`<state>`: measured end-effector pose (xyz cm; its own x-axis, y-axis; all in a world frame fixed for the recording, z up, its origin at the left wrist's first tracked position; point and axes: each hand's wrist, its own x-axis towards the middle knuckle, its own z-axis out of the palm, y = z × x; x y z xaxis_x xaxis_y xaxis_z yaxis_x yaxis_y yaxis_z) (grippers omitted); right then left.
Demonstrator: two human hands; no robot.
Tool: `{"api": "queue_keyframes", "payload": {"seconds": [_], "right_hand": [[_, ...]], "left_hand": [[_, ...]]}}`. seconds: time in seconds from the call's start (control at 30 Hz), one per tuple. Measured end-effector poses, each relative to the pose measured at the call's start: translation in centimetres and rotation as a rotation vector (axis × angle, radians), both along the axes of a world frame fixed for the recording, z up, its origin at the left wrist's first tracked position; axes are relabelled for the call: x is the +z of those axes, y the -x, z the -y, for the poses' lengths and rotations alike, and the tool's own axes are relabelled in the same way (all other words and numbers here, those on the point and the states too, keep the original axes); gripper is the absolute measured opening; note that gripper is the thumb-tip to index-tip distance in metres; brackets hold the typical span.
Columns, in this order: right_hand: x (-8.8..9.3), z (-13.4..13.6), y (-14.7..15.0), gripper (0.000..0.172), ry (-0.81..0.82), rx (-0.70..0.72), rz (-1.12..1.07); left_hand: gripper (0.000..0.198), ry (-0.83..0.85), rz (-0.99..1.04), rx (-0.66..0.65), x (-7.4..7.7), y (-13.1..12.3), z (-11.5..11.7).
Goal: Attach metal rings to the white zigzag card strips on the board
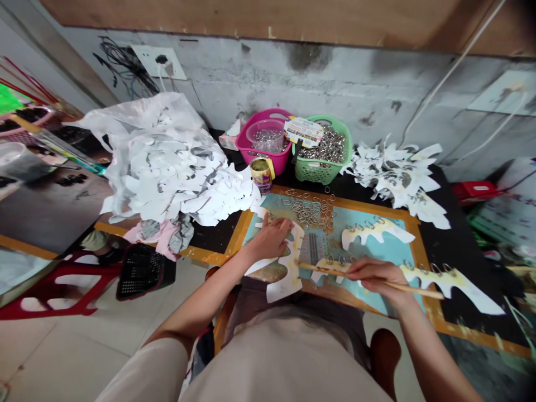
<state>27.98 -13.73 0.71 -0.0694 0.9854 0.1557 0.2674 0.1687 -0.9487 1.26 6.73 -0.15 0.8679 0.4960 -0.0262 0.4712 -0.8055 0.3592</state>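
Fingers of your left hand [274,239] lie on one scalloped cutout [296,251], pinch unclear; your right hand [379,275] grasps one wooden stick [421,291], tip at its edge. Bare blue mat [341,216] shows among three ringed cutouts [368,233]; two baskets [318,173] stand beyond.

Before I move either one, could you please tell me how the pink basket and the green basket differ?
The pink basket is vivid magenta; the green basket, to its right, is pale green. The pink basket has a translucent tub nested inside, while the green basket shows metal pieces heaped loose. Both are open-topped and hold small metal pieces.
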Motion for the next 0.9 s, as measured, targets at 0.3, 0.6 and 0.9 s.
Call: {"api": "queue_keyframes", "payload": {"seconds": [0.3, 0.6, 0.9], "right_hand": [[-0.05, -0.37, 0.03, 0.016, 0.006, -0.047, -0.084], [-0.06, -0.64, 0.10, 0.018, -0.016, -0.016, -0.058], [0.67, -0.38, 0.46, 0.017, 0.000, 0.133, -0.092]], "left_hand": [[0.046, -0.001, -0.034, 0.013, 0.12, -0.05, 0.05], [0.046, 0.006, -0.028, 0.014, 0.07, -0.06, 0.00], [0.044, -0.005, 0.018, 0.006, -0.29, 0.11, -0.21]]}}
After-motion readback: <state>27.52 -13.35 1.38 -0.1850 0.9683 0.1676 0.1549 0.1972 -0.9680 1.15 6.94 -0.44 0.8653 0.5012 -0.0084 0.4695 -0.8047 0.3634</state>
